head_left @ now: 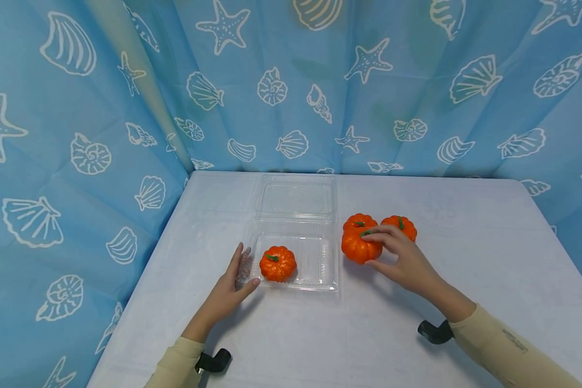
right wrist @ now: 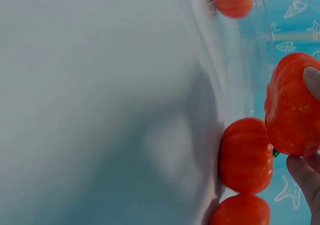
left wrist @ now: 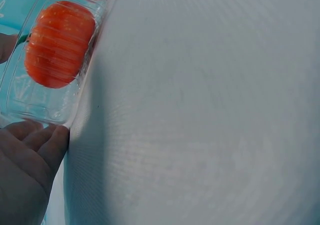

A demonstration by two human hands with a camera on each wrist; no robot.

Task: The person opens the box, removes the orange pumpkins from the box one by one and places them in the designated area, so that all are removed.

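My right hand (head_left: 407, 264) holds a small orange pumpkin (head_left: 359, 247) with a green stem between thumb and fingers. In the right wrist view that pumpkin (right wrist: 294, 107) is raised off the table, above two other pumpkins. Those two, one at the back left (head_left: 359, 220) and one at the back right (head_left: 407, 227), sit on the table, partly covered by the held pumpkin and hand. A fourth pumpkin (head_left: 278, 264) lies in the left part of a clear plastic clamshell box (head_left: 315, 285). My left hand (head_left: 225, 293) rests against the box's left side, fingers extended, fingertips at its wall.
The box's clear lid (head_left: 296, 196) lies folded back toward the far edge of the white-covered table (head_left: 465, 226). A blue curtain (head_left: 271, 118) with white shells and starfish hangs behind and at the sides. Black wrist mounts (head_left: 436, 331) stick out from both forearms.
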